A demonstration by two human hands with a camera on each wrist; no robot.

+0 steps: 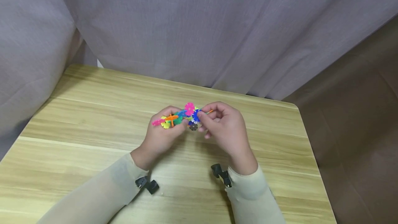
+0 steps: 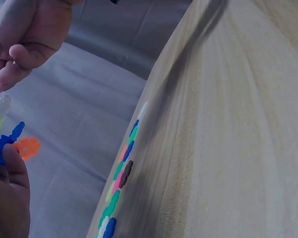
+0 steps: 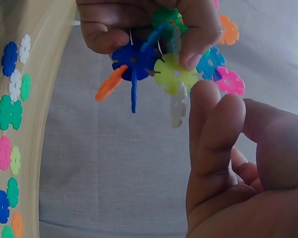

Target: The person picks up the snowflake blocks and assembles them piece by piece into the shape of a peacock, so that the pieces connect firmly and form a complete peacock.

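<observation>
Above wooden table (image 1: pixel 93 120), both hands (left hand (image 1: pixel 161 130), right hand (image 1: pixel 225 127)) pinch snowflake-disc cluster (image 1: pixel 181 117).

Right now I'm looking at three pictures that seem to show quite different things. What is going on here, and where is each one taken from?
No machine here: these are a person's two bare hands. The wide picture comes from a camera on the person's head, looking down at a wooden table in front of a grey curtain. The left hand and right hand hold between them, above the table, a cluster of colourful snowflake-shaped plastic discs slotted together.

The other two pictures come from small cameras strapped at the wrists, so everything looks tilted and very close. The right wrist view shows the cluster from underneath, gripped by the left hand's fingers, with the right hand's fingertips at it. Both wrist views also show loose discs strung out in a line along a wooden edge.
</observation>
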